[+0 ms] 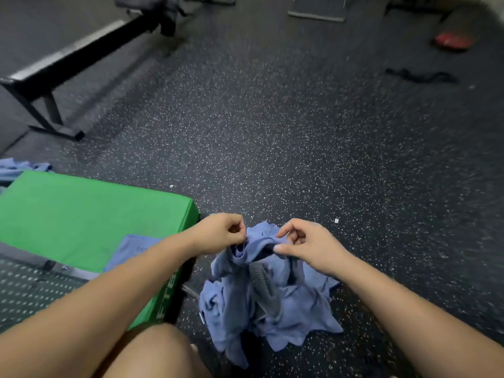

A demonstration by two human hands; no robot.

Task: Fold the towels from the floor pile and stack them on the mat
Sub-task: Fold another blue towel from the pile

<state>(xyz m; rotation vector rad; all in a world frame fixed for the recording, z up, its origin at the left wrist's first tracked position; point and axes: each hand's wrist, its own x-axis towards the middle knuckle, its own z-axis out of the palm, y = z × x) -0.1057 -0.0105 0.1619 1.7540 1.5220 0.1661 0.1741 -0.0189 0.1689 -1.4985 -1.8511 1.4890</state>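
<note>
- Towel pile (272, 309): a crumpled heap of blue cloths on the speckled floor (272, 132), just right of the green mat (90, 214) and beyond your knee (152, 353). The folds run together, so single towels cannot be counted.
- Lifted towel (257, 242): the top of the heap, standing up as a peak between your left hand (221, 230) and right hand (308, 244). Lower down it merges with the towel pile and its outline cannot be traced.
- Left hand: thumb and curled fingers (236, 226) pinch the lifted towel's edge on the left of the peak.
- Right hand: thumb and forefinger pinch the cloth on the right of the peak. The other fingers curl toward the palm, partly hidden.
- Grey cloth (266, 287): a darker strip inside the heap below the peak, mostly covered by blue.
- Folded towel (131, 251): a flat blue rectangle lying on the mat's near part. Your left forearm hides its right side, and the faint print on it is illegible.
- Mat lettering (169, 293): white letters on the mat's side wall, cut short by your forearm; only a fragment reads.
- Blue cloth (16, 167): beyond the mat's far left corner, cut off by the frame edge.
- Background, blurred: a black bench (54, 66) at upper left, and a dark strap (420, 76) and a red object (452, 40) at upper right. The red object is too smeared to identify.
</note>
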